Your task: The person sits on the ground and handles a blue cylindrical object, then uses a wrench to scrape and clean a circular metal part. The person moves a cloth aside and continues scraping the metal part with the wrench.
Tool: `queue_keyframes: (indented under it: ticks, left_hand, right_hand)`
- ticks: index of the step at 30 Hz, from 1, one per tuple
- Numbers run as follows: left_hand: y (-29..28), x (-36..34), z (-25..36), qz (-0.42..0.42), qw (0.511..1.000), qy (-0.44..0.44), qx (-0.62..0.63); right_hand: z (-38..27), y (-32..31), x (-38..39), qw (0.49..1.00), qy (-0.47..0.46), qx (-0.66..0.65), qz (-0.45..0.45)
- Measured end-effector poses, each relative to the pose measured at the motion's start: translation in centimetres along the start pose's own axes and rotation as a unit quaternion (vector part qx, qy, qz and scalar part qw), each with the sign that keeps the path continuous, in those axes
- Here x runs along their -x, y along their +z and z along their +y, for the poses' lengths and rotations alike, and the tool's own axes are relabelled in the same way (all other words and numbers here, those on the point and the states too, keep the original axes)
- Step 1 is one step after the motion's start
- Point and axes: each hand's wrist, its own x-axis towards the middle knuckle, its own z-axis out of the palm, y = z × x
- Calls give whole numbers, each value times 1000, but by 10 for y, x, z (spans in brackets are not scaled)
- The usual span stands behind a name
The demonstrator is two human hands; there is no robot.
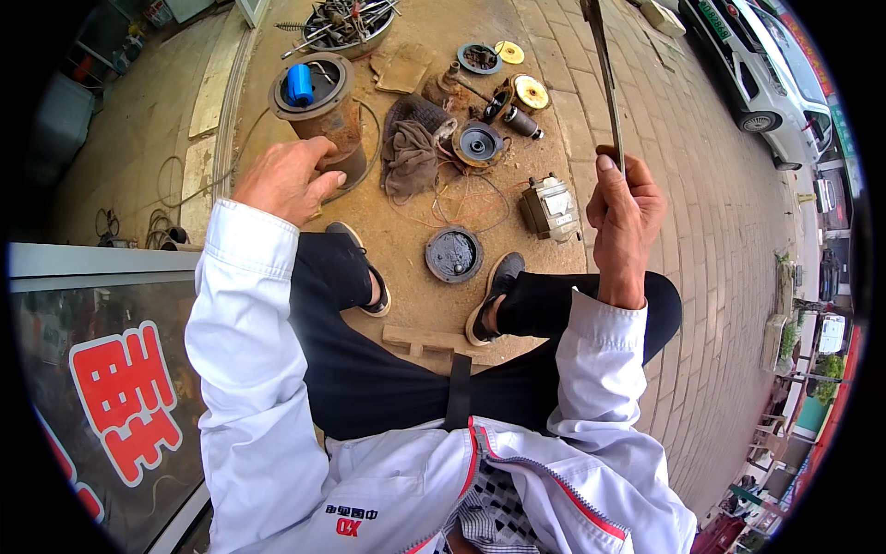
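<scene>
Right hand clenched around a long metal bar at centre right, left hand loosely open beside the rusty motor housing, round cover between the shoes.

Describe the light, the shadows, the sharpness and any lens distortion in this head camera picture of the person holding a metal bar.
Head view: soft, even daylight, with only faint shadows under the shoes; no strong glare. The right hand gripping the metal bar and the left hand by the rusty cylinder look sharp. Fisheye bending curves the paving lines and leaves black corners.
</scene>
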Motion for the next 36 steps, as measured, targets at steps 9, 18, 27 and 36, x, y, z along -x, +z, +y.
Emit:
queue_keyframes:
  ticks: [9,18,27,36]
  left_hand:
    - [3,13,-29,-14,1000,-28,6]
    - [2,24,-42,-23,998,-40,45]
    - [-26,38,-89,-37,964,-114,236]
    - [-20,23,-151,28,972,-161,171]
  right_hand:
    - [-96,-108,34,977,-154,108,104]
    - [11,-135,61,966,-26,232,113]
    - [242,-136,173,904,162,390,-70]
    - [260,-115,208,852,153,478,-147]
